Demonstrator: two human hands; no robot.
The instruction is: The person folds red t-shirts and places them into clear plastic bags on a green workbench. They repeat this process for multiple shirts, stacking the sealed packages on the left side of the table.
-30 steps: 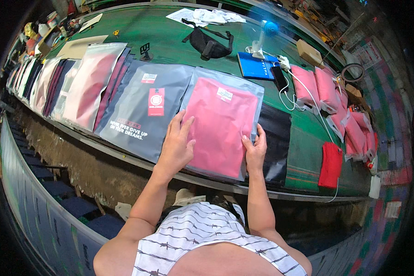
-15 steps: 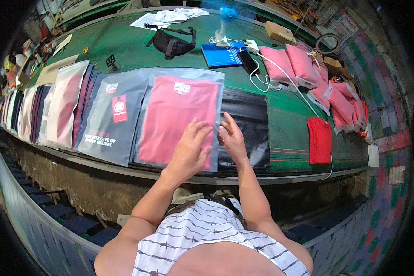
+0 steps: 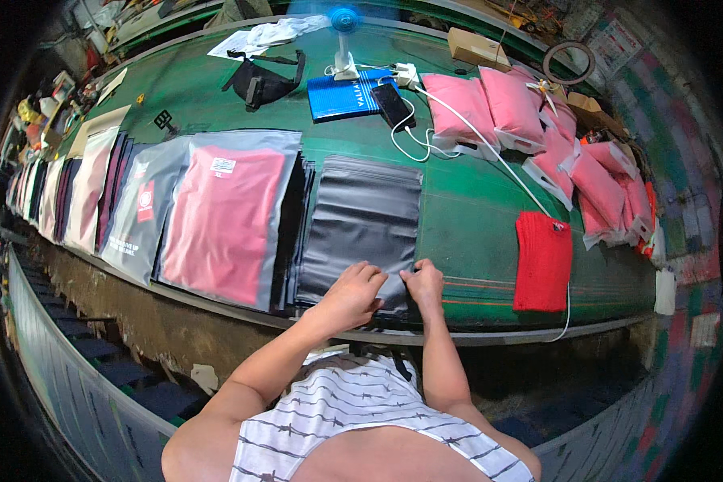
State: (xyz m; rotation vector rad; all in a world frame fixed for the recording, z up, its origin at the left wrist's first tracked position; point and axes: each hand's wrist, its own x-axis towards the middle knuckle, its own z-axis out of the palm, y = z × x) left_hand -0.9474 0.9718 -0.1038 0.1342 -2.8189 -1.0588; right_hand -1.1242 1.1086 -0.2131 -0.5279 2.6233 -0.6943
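Observation:
A stack of black plastic garment bags (image 3: 365, 201) lies flat on the green table in front of me. My left hand (image 3: 352, 294) rests on the lower part of the top bag, its fingers slightly bent and the thumb apart. At the stack's lower right edge, my right hand (image 3: 426, 284) is closed, with thumb and forefinger pinching the bag's edge. Left of the stack, a frosted bag with a folded pink garment (image 3: 225, 217) lies overlapping more dark bags. Beyond it is a greyish frosted bag (image 3: 136, 209) with a red tag inside.
A folded red garment (image 3: 542, 261) lies to the right on the green table (image 3: 474, 241). Pink packed bags (image 3: 530, 112) are heaped at the far right. Toward the back are a phone (image 3: 393, 107) with white cables, a blue box (image 3: 337, 98), a small fan (image 3: 344, 48) and a black waist bag (image 3: 261, 83).
Both hands have left the frosted bag with the pink garment and come down onto the black bags. The view has shifted right, and that frosted bag now sits farther left, uncovering the black stack.

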